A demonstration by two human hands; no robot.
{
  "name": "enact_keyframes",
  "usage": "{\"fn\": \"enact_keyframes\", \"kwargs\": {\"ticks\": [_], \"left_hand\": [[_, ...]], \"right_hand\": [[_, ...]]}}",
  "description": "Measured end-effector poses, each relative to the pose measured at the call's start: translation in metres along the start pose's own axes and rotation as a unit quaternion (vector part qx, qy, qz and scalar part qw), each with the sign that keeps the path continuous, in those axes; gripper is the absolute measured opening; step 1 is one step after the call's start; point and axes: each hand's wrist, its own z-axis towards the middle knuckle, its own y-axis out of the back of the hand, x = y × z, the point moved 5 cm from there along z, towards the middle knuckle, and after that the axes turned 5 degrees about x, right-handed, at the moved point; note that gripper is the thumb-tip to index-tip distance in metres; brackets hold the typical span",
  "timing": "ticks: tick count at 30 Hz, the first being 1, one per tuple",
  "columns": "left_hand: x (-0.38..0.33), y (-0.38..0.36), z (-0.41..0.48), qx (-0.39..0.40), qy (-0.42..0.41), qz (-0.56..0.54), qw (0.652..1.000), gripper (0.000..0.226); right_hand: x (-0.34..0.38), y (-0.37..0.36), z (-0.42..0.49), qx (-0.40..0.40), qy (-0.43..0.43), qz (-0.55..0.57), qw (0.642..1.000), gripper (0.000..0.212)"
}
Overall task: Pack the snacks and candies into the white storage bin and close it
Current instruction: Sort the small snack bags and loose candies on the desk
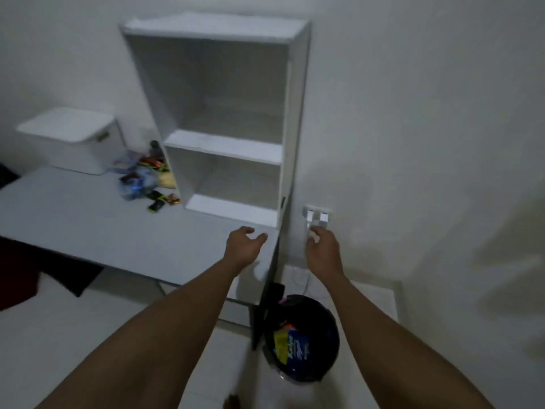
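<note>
Boxy lidded white bin [70, 140], shiny snack wrappers [144, 178], smooth flat grey table [73, 222]

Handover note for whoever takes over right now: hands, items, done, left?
Left hand: open, empty, over the table's near corner.
Right hand: at the wall socket, fingers on something white; grip unclear.
White bin: table's far left, lid on.
Snacks: loose pile between bin and shelf unit.
Done: nothing visibly packed.
Left: open bin, load snacks, close lid.
</note>
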Motion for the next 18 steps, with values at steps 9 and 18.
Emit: {"fn": "enact_keyframes", "kwargs": {"ticks": [9, 18], "left_hand": [[-0.005, 0.195, -0.017, -0.142, -0.043, -0.035, 0.988, 0.055], [0.098, 0.374, 0.049, -0.181, -0.006, 0.006, 0.984, 0.054]], "right_hand": [[0.169, -0.089, 0.004, 0.037, 0.154, -0.025, 0.987, 0.032], [0.272, -0.286, 0.050, 0.078, 0.159, -0.011, 0.984, 0.033]]}}
